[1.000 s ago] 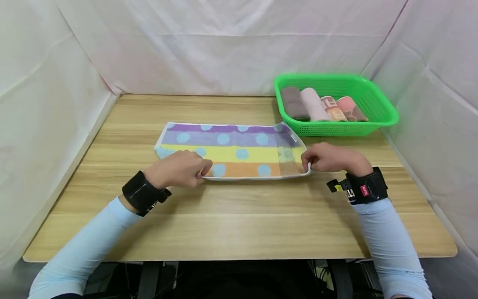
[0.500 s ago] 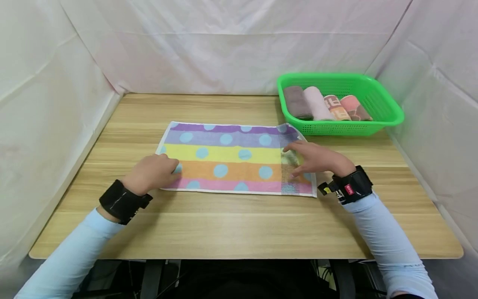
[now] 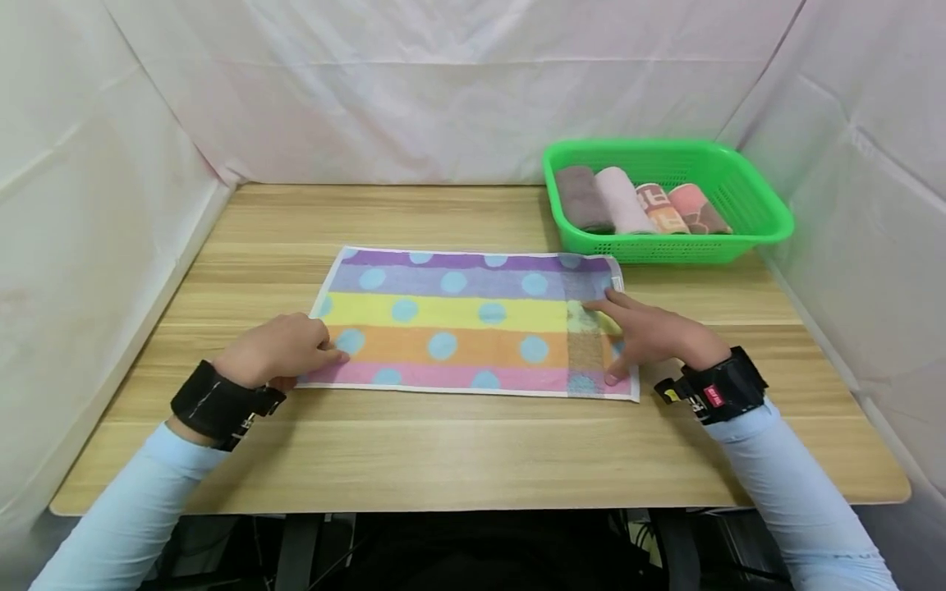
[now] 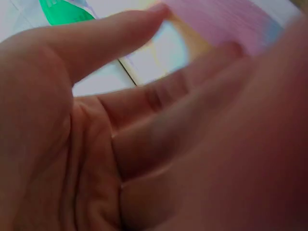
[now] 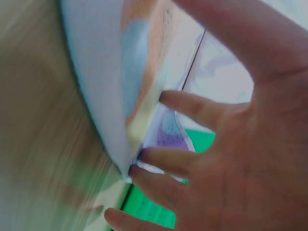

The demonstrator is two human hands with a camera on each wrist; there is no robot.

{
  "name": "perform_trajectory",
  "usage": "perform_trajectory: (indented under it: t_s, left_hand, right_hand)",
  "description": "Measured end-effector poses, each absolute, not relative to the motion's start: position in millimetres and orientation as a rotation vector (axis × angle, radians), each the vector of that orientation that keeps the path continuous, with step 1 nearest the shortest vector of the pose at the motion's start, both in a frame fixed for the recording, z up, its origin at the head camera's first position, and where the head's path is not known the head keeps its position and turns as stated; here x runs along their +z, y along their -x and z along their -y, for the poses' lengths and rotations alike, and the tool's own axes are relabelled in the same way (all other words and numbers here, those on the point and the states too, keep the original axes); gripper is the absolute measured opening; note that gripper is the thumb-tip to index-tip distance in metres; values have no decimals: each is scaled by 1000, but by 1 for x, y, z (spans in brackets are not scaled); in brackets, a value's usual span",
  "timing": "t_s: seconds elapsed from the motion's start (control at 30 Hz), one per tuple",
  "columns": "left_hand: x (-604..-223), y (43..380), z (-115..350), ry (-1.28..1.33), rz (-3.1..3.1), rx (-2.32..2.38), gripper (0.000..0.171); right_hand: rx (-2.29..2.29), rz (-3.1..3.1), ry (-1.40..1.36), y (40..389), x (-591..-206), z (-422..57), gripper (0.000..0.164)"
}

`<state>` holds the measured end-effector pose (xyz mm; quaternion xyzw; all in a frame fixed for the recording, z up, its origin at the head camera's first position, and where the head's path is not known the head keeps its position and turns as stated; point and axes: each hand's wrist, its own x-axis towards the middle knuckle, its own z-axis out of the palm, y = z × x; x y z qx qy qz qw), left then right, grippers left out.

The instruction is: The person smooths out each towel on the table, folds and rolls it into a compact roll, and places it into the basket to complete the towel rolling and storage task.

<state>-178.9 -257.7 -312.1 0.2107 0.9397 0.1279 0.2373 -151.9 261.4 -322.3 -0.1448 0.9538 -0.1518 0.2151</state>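
Note:
A striped towel [image 3: 458, 328] with blue dots and a white border lies flat on the table, wider than it is deep. At its near left corner is my left hand [image 3: 277, 353]; in the left wrist view the thumb [image 4: 115, 36] stands apart from long, fairly straight fingers, and the fingertips are partly hidden. Over the towel's right edge my right hand [image 3: 650, 332] lies with spread fingers. The right wrist view shows these fingers [image 5: 166, 161] straight, touching the towel's border [image 5: 96, 86]. Neither hand grips anything visible.
A green plastic basket [image 3: 672, 251] stands at the back right of the wooden table [image 3: 443, 460]. Inside it are several rolled towels: a grey one [image 3: 584, 199], a pale pink one [image 3: 624, 201] and patterned ones [image 3: 698, 209]. White cloth walls [image 3: 443, 107] enclose the back and sides.
Both hands pinched the towel's near edge a second ago, then let go as it came down flat. The left hand moved left to the corner; the right hand opened and moved outward as the towel's right side straightened.

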Motion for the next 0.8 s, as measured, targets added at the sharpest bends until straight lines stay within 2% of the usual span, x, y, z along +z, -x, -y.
perform_trajectory:
  t_s: [0.13, 0.2, 0.33, 0.4, 0.5, 0.63, 0.8]
  left_hand:
    - [-311, 186, 261, -692, -2645, 396, 31]
    - [-307, 196, 262, -780, -2688, 412, 27]
    - [-299, 227, 256, -867, -2712, 474, 26]
    - [-297, 246, 251, -881, -2719, 496, 25]
    - [-299, 277, 243, -920, -2750, 477, 30]
    - [-308, 315, 234, -935, -2757, 414, 44]
    - [-321, 343, 226, -905, -2748, 349, 46]
  right_hand:
    - [-402, -2632, 463, 146, -318, -280, 120]
    - [-460, -2647, 501, 147, -313, -291, 103]
    - [-605, -2823, 472, 158, -303, -308, 58]
    - [-666, -2929, 389, 167, -302, -310, 46]
    - [-704, -3013, 278, 180, -305, -307, 41]
    - [-832, -2980, 154, 193, -312, -300, 38]
    - [-994, -2938, 95, 200, -318, -299, 35]
